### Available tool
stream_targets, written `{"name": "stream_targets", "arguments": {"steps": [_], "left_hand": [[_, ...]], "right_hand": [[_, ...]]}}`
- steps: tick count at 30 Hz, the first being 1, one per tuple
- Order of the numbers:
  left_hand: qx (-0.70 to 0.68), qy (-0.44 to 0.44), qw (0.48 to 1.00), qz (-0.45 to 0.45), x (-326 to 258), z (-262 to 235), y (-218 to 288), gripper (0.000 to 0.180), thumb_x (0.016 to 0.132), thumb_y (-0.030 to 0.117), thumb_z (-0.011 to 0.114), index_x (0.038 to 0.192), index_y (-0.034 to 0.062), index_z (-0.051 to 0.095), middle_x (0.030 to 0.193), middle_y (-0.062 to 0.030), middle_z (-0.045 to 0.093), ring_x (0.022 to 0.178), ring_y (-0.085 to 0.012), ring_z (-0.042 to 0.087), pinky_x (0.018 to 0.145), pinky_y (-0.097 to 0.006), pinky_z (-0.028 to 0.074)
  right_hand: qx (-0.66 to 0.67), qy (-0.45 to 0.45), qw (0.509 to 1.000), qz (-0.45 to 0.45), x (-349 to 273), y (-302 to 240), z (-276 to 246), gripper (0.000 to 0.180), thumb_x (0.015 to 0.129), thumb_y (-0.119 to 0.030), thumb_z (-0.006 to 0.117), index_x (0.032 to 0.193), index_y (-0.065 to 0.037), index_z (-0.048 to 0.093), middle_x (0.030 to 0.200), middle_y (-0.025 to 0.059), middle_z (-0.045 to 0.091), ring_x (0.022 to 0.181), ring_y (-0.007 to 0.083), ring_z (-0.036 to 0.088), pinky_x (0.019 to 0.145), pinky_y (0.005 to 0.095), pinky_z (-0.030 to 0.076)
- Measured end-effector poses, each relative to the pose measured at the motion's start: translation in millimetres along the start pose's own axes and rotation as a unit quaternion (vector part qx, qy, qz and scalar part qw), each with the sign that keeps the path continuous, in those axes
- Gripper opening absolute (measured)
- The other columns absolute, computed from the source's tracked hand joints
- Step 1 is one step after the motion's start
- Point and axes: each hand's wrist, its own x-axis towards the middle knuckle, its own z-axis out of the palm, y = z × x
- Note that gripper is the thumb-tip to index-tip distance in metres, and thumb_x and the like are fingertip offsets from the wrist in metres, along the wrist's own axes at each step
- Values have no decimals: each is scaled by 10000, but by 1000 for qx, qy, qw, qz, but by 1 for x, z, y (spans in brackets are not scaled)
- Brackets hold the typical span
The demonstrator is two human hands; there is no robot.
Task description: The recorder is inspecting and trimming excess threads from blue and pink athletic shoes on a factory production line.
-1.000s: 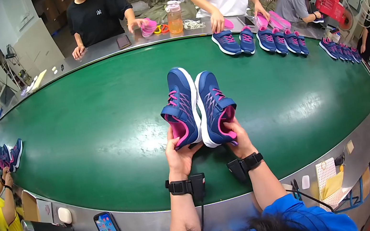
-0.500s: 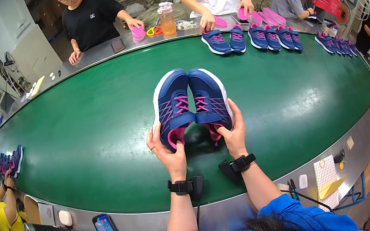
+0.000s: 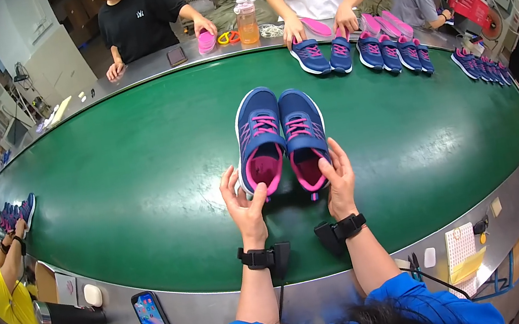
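Note:
Side by side before me are two navy sneakers with pink laces, pink linings and white soles, toes pointing away. My left hand holds the left sneaker at its heel, thumb by the collar and fingers along the outer side. Around the heel of the right sneaker is my right hand, its thumb at the collar edge and fingers outside. Both shoe openings face me, and pink loops show at the heels. Whether the soles rest on the green belt I cannot tell.
Across the belt, a person in white touches a pair of sneakers; more pairs stand to their right. A person in black has a hand on pink insoles. Along my metal edge lie a phone, a black flask and a paper sheet.
The two sneakers have tipped so their openings now face me, and their toes have shifted slightly right. My thumbs have come out of the openings to the heel edges.

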Motion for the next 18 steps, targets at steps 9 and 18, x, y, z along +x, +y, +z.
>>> {"name": "stream_targets", "arguments": {"steps": [9, 18], "left_hand": [[-79, -54, 995, 14, -5, 5, -3, 593, 997, 329, 478, 1419, -66, 346, 1376, -164, 444, 1152, -282, 582, 984, -445, 489], [205, 234, 950, 10, -1, -12, -28, 337, 1005, 261, 448, 1121, 42, 676, 1119, -52, 497, 1004, -135, 441, 862, -303, 371]], "right_hand": [[29, -98, 993, 64, -5, -2, -5, 536, 984, -331, 523, 1395, 8, 462, 1337, 106, 550, 1087, 149, 579, 820, 284, 519], [-204, 19, 977, 64, 5, 21, -29, 299, 906, -200, 639, 1175, -74, 677, 1230, 51, 567, 998, 144, 539, 847, 287, 451]]}}
